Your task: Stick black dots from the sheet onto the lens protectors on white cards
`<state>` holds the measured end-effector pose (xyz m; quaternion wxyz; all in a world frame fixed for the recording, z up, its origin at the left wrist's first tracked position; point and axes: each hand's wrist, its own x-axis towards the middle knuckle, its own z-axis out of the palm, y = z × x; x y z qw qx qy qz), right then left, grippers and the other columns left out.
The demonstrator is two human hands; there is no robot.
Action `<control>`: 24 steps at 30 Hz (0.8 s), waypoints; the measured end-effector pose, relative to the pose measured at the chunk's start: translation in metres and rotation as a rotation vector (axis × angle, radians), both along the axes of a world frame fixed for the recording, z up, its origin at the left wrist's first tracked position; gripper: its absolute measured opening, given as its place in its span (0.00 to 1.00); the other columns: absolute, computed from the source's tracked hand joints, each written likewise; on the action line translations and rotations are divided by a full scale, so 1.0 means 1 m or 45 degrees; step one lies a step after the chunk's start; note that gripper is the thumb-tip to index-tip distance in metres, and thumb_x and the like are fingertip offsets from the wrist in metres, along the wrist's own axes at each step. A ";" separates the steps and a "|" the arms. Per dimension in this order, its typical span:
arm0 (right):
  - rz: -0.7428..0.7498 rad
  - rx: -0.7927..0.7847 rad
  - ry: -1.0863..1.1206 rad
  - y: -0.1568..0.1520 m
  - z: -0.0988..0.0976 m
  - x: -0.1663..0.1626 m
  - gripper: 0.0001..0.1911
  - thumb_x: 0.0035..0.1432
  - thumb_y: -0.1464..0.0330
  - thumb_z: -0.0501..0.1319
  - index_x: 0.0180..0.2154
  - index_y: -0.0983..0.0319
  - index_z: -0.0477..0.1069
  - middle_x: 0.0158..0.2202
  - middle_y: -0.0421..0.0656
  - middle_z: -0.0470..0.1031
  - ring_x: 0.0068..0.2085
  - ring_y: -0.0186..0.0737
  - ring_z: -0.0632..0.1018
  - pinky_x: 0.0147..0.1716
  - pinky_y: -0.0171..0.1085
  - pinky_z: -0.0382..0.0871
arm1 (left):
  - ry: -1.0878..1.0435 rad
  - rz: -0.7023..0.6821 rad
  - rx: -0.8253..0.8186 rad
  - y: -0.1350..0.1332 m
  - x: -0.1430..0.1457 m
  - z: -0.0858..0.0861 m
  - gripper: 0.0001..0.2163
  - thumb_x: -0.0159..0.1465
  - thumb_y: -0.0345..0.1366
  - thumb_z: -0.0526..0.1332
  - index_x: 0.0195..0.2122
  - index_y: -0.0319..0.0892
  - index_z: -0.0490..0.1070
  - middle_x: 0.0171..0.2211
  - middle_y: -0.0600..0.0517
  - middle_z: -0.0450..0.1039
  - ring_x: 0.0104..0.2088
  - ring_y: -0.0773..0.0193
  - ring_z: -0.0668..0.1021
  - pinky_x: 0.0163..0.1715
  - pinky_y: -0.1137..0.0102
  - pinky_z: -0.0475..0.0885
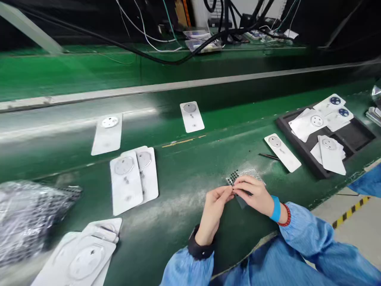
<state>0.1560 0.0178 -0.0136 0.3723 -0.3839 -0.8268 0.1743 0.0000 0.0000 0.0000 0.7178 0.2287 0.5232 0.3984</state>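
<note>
Head view: both hands meet over the middle of the green worktop [184,174], low and a little right of centre. The dotted film [233,177] lies between them. It is a small, thin, glossy clear sheet carrying a tight grid of tiny black dots. The right hand [254,194], with a blue band and red beads at the wrist, covers most of it from the right, its fingers closed down on the sheet. The left hand [214,208], in a dark cuff, comes in from the near left, with thumb and forefinger pinched together at the sheet's left edge, just below the dots. So both hands grip the film, and the dotted end pokes out on the far side, away from the person. Its long axis seems to run from far to near, though the fingers hide the near end.

Nearby on the right lie a slim dark tool [268,156] and a flat white card [282,153] with a round grey disc. Beyond them is a black tray [354,137] of similar cards. Two overlapping cards [131,178] lie well to the left, and crinkled bubble wrap [26,216] sits at the far left edge — blurred.
</note>
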 end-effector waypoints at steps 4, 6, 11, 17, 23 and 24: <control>0.038 0.105 -0.095 -0.009 0.000 -0.004 0.10 0.67 0.74 0.52 0.42 0.64 0.73 0.39 0.49 0.76 0.40 0.42 0.78 0.41 0.40 0.77 | 0.034 -0.003 -0.040 0.003 -0.001 -0.006 0.16 0.49 0.48 0.69 0.27 0.37 0.79 0.29 0.45 0.81 0.33 0.62 0.81 0.41 0.71 0.73; 0.047 0.117 -0.161 -0.010 0.000 -0.006 0.11 0.67 0.75 0.51 0.43 0.64 0.71 0.39 0.49 0.76 0.41 0.42 0.78 0.41 0.41 0.77 | 0.090 -0.037 -0.035 0.001 -0.001 -0.006 0.17 0.50 0.49 0.67 0.28 0.36 0.79 0.30 0.43 0.81 0.33 0.59 0.82 0.41 0.68 0.74; 0.067 -0.170 -0.048 -0.002 -0.009 -0.005 0.09 0.67 0.75 0.50 0.37 0.61 0.68 0.37 0.47 0.74 0.37 0.40 0.77 0.37 0.39 0.75 | 0.429 -0.216 0.037 0.016 -0.016 0.008 0.13 0.54 0.43 0.66 0.23 0.36 0.77 0.24 0.42 0.79 0.27 0.54 0.81 0.31 0.64 0.74; -0.022 -0.375 0.144 0.008 -0.021 0.001 0.09 0.66 0.73 0.53 0.31 0.60 0.65 0.35 0.44 0.73 0.37 0.38 0.77 0.37 0.35 0.73 | 1.196 0.108 0.209 0.155 -0.037 0.033 0.14 0.64 0.35 0.62 0.51 0.39 0.71 0.55 0.43 0.70 0.54 0.52 0.73 0.52 0.53 0.68; -0.251 -0.367 0.304 0.014 -0.025 0.004 0.10 0.65 0.69 0.55 0.30 0.60 0.68 0.37 0.46 0.75 0.40 0.40 0.78 0.41 0.37 0.72 | 1.549 0.371 0.066 0.269 -0.014 0.032 0.20 0.66 0.39 0.61 0.58 0.41 0.65 0.58 0.43 0.65 0.54 0.51 0.72 0.52 0.50 0.70; -0.275 -0.400 0.333 0.015 -0.026 0.005 0.10 0.65 0.68 0.55 0.30 0.60 0.68 0.38 0.46 0.75 0.40 0.41 0.77 0.41 0.37 0.73 | 1.559 0.379 0.049 0.275 -0.013 0.030 0.19 0.66 0.39 0.61 0.57 0.41 0.65 0.57 0.43 0.66 0.53 0.51 0.73 0.51 0.50 0.70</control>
